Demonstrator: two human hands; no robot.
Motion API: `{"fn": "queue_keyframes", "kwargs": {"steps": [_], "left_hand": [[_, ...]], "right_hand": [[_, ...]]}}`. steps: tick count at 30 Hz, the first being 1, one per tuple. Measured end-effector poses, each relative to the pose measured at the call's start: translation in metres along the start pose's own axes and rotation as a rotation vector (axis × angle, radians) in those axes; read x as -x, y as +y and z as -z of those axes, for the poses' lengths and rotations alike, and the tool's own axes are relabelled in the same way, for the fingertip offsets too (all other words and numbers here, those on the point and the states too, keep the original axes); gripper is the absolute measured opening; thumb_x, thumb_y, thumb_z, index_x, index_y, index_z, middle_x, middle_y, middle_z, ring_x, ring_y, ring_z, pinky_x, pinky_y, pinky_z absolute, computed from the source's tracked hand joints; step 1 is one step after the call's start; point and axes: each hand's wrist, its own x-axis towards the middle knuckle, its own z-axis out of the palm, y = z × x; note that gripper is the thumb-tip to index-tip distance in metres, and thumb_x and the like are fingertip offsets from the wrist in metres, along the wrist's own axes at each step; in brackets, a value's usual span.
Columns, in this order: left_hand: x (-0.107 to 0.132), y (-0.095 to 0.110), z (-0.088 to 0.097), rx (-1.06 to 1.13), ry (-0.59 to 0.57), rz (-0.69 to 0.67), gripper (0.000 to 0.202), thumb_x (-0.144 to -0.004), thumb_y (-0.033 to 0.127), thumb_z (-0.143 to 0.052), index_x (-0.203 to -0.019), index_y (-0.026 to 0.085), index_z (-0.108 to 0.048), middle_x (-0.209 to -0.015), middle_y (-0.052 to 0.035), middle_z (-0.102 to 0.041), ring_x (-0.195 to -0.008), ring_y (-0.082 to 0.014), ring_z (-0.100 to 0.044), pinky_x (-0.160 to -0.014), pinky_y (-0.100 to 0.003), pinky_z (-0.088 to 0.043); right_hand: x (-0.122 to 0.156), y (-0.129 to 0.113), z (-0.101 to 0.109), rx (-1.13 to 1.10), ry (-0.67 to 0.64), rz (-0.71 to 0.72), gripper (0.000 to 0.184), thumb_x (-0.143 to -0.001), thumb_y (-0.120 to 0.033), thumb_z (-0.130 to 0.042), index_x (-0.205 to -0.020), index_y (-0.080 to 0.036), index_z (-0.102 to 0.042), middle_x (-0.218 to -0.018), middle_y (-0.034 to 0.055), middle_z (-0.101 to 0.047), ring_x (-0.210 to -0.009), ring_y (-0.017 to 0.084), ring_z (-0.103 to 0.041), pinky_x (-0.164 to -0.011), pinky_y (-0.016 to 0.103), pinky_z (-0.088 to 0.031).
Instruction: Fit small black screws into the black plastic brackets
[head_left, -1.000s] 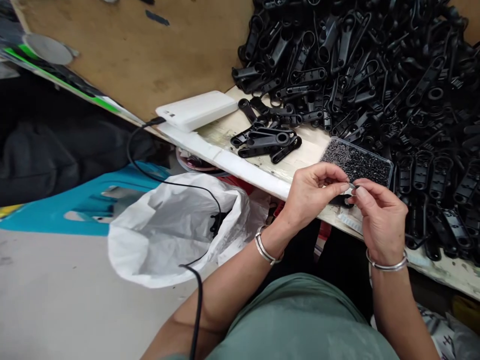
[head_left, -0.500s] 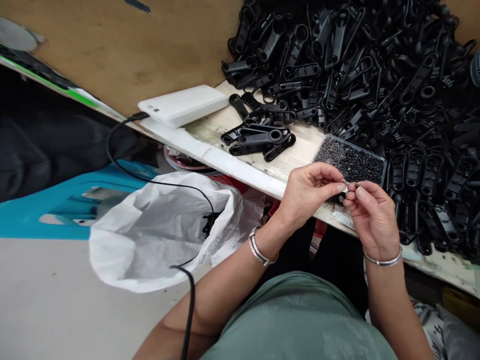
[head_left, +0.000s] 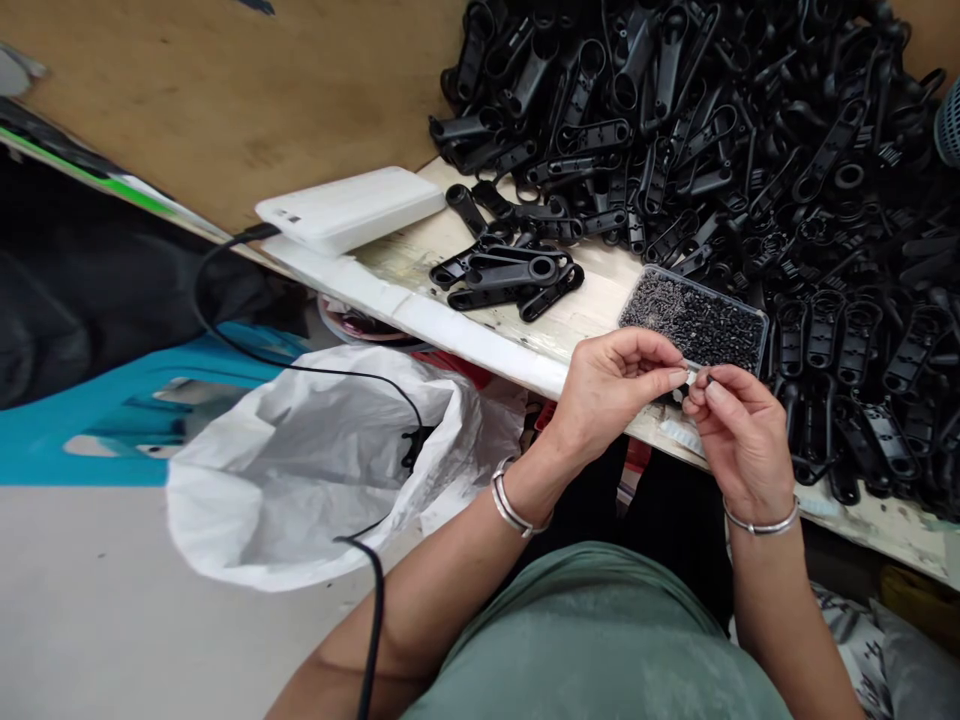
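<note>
My left hand (head_left: 611,395) is closed in a pinch, thumb against forefinger, at the table's front edge. Whatever sits in its fingertips is too small to name. Close beside it, my right hand (head_left: 739,430) also pinches, with a tiny dark piece (head_left: 709,380) at its thumb and forefinger; its kind cannot be made out. The fingertips of both hands nearly meet. Just behind them stands a clear plastic box (head_left: 763,335) filled with small black and grey pieces (head_left: 690,315), its near side partly hidden by my hands.
A large heap of black plastic arm-shaped parts (head_left: 667,130) covers the table's back and right. A smaller group (head_left: 517,270) lies left of the box. A white power bank (head_left: 352,210) with a black cable (head_left: 322,368) rests near the edge. An open white sack (head_left: 300,470) stands below.
The view has shifted slightly, so the table things appear a little further left. Both hands keep their pinches near each other; the right fingertips have shifted slightly, showing the tiny dark piece more clearly.
</note>
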Motion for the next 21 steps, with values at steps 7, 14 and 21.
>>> {"fn": "queue_keyframes", "kwargs": {"steps": [7, 14, 21], "left_hand": [[0.0013, -0.0003, 0.0009, 0.029, -0.02, -0.007, 0.025, -0.057, 0.021, -0.089, -0.071, 0.013, -0.07, -0.071, 0.0003, -0.07, -0.067, -0.0083, -0.064, -0.068, -0.019, -0.054], [0.0032, -0.0009, 0.0004, 0.021, -0.026, 0.003, 0.024, -0.058, 0.02, -0.088, -0.072, 0.013, -0.07, -0.072, 0.0001, -0.07, -0.067, -0.0089, -0.064, -0.069, -0.02, -0.055], [0.0033, -0.0022, 0.0011, 0.023, -0.05, -0.024, 0.018, -0.062, 0.014, -0.083, -0.073, 0.013, -0.069, -0.072, 0.0005, -0.07, -0.068, -0.0084, -0.065, -0.068, -0.019, -0.055]], "right_hand": [[0.0022, 0.0005, 0.0, -0.013, -0.018, 0.004, 0.015, -0.07, -0.021, -0.082, -0.084, -0.024, -0.076, -0.076, -0.0008, -0.067, -0.065, 0.009, -0.059, -0.064, 0.02, -0.054], [0.0038, 0.0002, 0.0004, -0.058, -0.048, -0.038, 0.011, -0.076, -0.025, -0.081, -0.085, -0.024, -0.075, -0.077, -0.001, -0.067, -0.065, 0.008, -0.057, -0.063, 0.019, -0.054], [0.0048, -0.0011, -0.0001, -0.112, -0.063, -0.132, 0.015, -0.074, -0.026, -0.083, -0.087, -0.024, -0.075, -0.08, -0.001, -0.071, -0.067, 0.007, -0.062, -0.064, 0.016, -0.057]]}}
